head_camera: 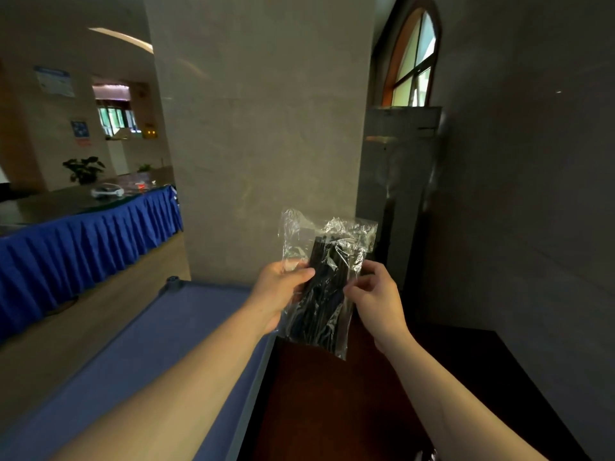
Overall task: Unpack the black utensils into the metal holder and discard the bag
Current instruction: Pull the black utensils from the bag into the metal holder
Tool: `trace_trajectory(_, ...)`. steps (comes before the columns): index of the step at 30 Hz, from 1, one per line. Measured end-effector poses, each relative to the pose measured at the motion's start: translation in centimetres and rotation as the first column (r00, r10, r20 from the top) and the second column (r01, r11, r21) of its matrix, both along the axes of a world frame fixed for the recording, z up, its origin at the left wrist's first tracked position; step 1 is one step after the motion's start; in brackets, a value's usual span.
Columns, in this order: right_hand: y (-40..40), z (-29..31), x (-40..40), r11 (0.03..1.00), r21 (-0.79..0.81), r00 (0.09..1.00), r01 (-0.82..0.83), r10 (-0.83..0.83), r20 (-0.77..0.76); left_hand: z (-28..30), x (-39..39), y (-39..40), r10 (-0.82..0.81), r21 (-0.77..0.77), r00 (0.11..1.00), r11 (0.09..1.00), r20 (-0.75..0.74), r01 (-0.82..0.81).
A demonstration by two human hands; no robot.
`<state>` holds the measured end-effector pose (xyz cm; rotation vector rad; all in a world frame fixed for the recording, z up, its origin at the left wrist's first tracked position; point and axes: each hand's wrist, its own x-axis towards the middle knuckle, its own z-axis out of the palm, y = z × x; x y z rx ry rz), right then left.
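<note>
A clear crinkled plastic bag full of black utensils is held upright in front of me, above the dark wooden surface. My left hand grips the bag's left side, thumb across the front. My right hand pinches the plastic on the right side. The bag's top end is loose and crumpled. The metal holder is out of view, apart perhaps from a shiny sliver at the bottom edge.
A blue-topped table lies to the left with a grey corner cap. A stone pillar stands straight ahead, a tall grey cabinet to its right. A long blue-skirted table stands far left.
</note>
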<state>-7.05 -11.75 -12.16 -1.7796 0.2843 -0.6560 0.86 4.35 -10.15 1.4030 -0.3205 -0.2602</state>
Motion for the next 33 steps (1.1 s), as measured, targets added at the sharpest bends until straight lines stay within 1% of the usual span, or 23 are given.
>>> trace_trajectory(3, -0.9, 1.2, -1.3, 0.992, -0.086, 0.995, 0.089, -0.085, 0.055, 0.7, -0.6, -1.3, -0.03, -0.015, 0.999, 0.999, 0.016, 0.03)
trace_trajectory(5, -1.4, 2.0, -2.2, 0.952, -0.216, 0.971, 0.218, -0.188, 0.151, 1.0, -1.0, -2.1, -0.047, -0.009, 0.998, 0.999, 0.032, 0.048)
trace_trajectory(7, -1.7, 2.9, -2.9, 0.86, -0.375, 0.927, 0.345, -0.248, 0.283, 1.1, -1.7, -2.9, -0.07, -0.013, 0.997, 0.997, 0.03, 0.07)
trace_trajectory(9, -2.1, 3.7, -3.3, 0.742, -0.524, 0.898, 0.417, -0.247, 0.365, 0.8, -2.4, -3.7, -0.088, -0.019, 0.996, 0.996, 0.015, 0.089)
trace_trajectory(12, -2.8, 4.5, -3.7, 0.595, -0.697, 0.914, 0.399, -0.196, 0.355, 0.1, -3.4, -5.2, -0.073, 0.052, 0.997, 0.996, 0.03, 0.071)
trace_trajectory(14, -3.3, 4.4, -3.9, 0.534, -0.769, 0.936, 0.351, -0.169, 0.309, -0.5, -3.9, -6.1, -0.084, 0.1, 0.995, 0.992, 0.054, 0.078)
trace_trajectory(17, -4.0, 4.1, -4.0, 0.503, -0.815, 0.957, 0.289, -0.163, 0.239, -1.1, -4.8, -7.1, -0.153, 0.107, 0.984, 0.984, 0.091, 0.143)
trace_trajectory(20, -4.6, 4.0, -4.1, 0.491, -0.823, 0.958, 0.285, -0.172, 0.229, -1.2, -5.3, -8.1, -0.196, 0.104, 0.97, 0.978, 0.145, 0.182)
trace_trajectory(25, -5.2, 4.2, -4.3, 0.492, -0.804, 0.942, 0.335, -0.171, 0.287, -1.1, -5.5, -8.5, -0.202, 0.123, 0.962, 0.976, 0.181, 0.182)
trace_trajectory(33, -5.4, 4.7, -3.9, 0.46, -0.795, 0.916, 0.395, -0.123, 0.383, -0.9, -5.5, -8.7, -0.189, 0.12, 0.97, 0.978, 0.152, 0.171)
